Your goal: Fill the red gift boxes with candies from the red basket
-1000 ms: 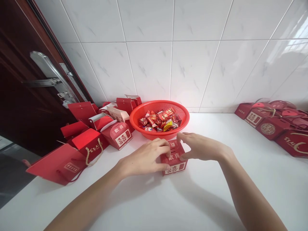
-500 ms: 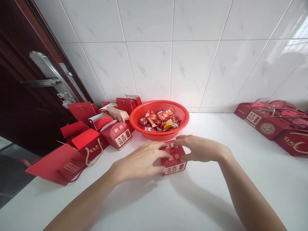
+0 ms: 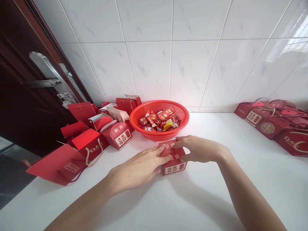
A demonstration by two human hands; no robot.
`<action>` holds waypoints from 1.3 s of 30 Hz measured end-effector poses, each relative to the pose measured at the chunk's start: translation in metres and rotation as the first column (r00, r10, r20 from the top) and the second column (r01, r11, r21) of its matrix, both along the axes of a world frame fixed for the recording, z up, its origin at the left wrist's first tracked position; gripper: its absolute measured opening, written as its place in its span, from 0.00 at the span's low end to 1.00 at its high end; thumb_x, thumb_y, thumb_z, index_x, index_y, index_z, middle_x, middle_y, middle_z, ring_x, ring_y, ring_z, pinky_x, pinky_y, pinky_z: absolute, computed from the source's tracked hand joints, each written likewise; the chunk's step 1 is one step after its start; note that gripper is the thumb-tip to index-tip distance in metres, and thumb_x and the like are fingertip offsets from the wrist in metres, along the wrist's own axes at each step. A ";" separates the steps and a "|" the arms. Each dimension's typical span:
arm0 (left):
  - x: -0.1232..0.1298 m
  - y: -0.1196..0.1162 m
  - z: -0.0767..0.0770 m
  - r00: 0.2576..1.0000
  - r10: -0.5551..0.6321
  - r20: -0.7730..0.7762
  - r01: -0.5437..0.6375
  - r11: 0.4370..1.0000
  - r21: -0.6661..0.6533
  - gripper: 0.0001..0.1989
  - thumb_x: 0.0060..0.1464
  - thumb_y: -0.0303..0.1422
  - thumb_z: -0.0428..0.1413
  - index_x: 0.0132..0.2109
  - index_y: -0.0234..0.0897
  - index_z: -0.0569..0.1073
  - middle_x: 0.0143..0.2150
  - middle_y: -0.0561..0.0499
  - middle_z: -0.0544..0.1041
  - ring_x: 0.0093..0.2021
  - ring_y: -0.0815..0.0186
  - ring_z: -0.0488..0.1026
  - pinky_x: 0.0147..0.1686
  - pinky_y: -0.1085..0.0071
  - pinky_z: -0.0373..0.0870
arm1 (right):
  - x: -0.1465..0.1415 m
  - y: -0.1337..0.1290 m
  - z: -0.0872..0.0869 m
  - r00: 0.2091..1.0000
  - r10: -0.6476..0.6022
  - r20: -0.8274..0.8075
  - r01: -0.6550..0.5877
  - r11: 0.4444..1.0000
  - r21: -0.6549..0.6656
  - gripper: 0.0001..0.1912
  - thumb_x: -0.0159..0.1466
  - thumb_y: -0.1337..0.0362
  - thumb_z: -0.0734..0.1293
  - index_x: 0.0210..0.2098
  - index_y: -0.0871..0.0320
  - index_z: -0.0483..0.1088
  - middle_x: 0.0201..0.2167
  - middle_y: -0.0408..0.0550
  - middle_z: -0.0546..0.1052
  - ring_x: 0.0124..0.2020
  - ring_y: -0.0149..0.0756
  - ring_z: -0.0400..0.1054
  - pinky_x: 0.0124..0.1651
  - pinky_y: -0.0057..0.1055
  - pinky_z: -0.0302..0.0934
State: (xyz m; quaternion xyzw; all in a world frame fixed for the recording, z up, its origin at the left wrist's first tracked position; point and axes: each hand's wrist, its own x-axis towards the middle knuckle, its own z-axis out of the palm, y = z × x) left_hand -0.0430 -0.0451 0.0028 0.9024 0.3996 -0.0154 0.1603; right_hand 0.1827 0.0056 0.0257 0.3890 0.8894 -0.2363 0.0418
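Note:
A small red paper gift box [image 3: 174, 168] with white and gold characters stands on the white tabletop in front of me. My left hand [image 3: 139, 165] reaches over it from the left, fingers stretched and their tips resting on its folded top; the thumb is at the box's left side. On the right side my right hand [image 3: 196, 148] holds the box between thumb and fingers, with some fingertips on the top. Just behind stands a red plastic mesh basket [image 3: 134, 123] of wrapped candies [image 3: 160, 120], touched by neither hand.
To the left are several red gift boxes, among them an open one with a rope handle [image 3: 93, 149] and a double-happiness box [image 3: 117, 136]. More red boxes [image 3: 271, 126] are grouped at the right by the tiled wall [image 3: 149, 70]. A dark door [image 3: 21, 96] borders the table's left.
My left hand has shifted slightly, its fingers moving from around the box's left side onto its top. The right hand keeps nearly the same place on the box.

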 end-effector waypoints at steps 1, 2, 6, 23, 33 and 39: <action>-0.001 0.001 -0.002 1.000 0.000 0.022 0.000 1.000 0.003 0.22 0.62 0.23 0.53 0.60 0.44 0.75 0.64 0.45 0.72 0.65 0.52 0.69 0.63 0.55 0.68 | 0.000 0.000 0.000 1.000 0.015 0.000 -0.015 1.000 -0.011 0.07 0.64 0.67 0.66 0.40 0.53 0.75 0.40 0.46 0.77 0.35 0.35 0.69 0.28 0.27 0.57; -0.002 0.001 -0.004 0.999 0.001 0.048 -0.002 1.000 0.007 0.22 0.62 0.23 0.53 0.59 0.45 0.75 0.63 0.46 0.73 0.64 0.53 0.70 0.62 0.56 0.68 | 0.000 0.000 0.000 1.000 0.028 0.002 -0.028 0.999 -0.019 0.06 0.64 0.67 0.65 0.39 0.54 0.74 0.40 0.45 0.77 0.34 0.34 0.68 0.28 0.27 0.56; -0.005 0.002 -0.010 0.993 0.006 0.117 -0.009 0.999 0.031 0.23 0.62 0.23 0.52 0.59 0.49 0.75 0.65 0.49 0.72 0.65 0.54 0.70 0.64 0.57 0.66 | -0.001 0.001 0.001 0.999 0.033 0.030 -0.033 0.999 -0.013 0.04 0.63 0.68 0.64 0.33 0.56 0.71 0.37 0.46 0.76 0.32 0.34 0.66 0.28 0.28 0.55; -0.002 0.002 -0.006 0.999 0.028 0.015 -0.028 1.000 -0.012 0.24 0.64 0.24 0.50 0.63 0.46 0.73 0.68 0.44 0.69 0.68 0.49 0.65 0.63 0.51 0.67 | -0.003 0.000 0.001 0.997 0.068 0.028 -0.068 0.998 0.018 0.05 0.65 0.66 0.64 0.32 0.56 0.70 0.34 0.46 0.74 0.29 0.33 0.64 0.27 0.28 0.52; -0.001 0.001 -0.003 0.998 0.020 0.053 -0.018 0.999 -0.033 0.22 0.64 0.27 0.52 0.63 0.47 0.73 0.67 0.45 0.70 0.66 0.50 0.67 0.63 0.54 0.66 | -0.003 0.000 0.000 0.995 0.053 0.083 -0.056 0.998 0.040 0.05 0.65 0.64 0.64 0.32 0.56 0.70 0.36 0.47 0.75 0.28 0.33 0.64 0.27 0.29 0.52; 0.001 0.000 0.005 1.000 0.012 -0.012 -0.013 0.998 -0.059 0.25 0.64 0.26 0.53 0.66 0.46 0.69 0.67 0.44 0.69 0.67 0.50 0.66 0.63 0.54 0.67 | -0.004 0.001 0.000 0.996 0.048 0.077 -0.051 0.998 0.040 0.05 0.64 0.66 0.65 0.31 0.57 0.68 0.36 0.46 0.74 0.28 0.31 0.63 0.28 0.28 0.53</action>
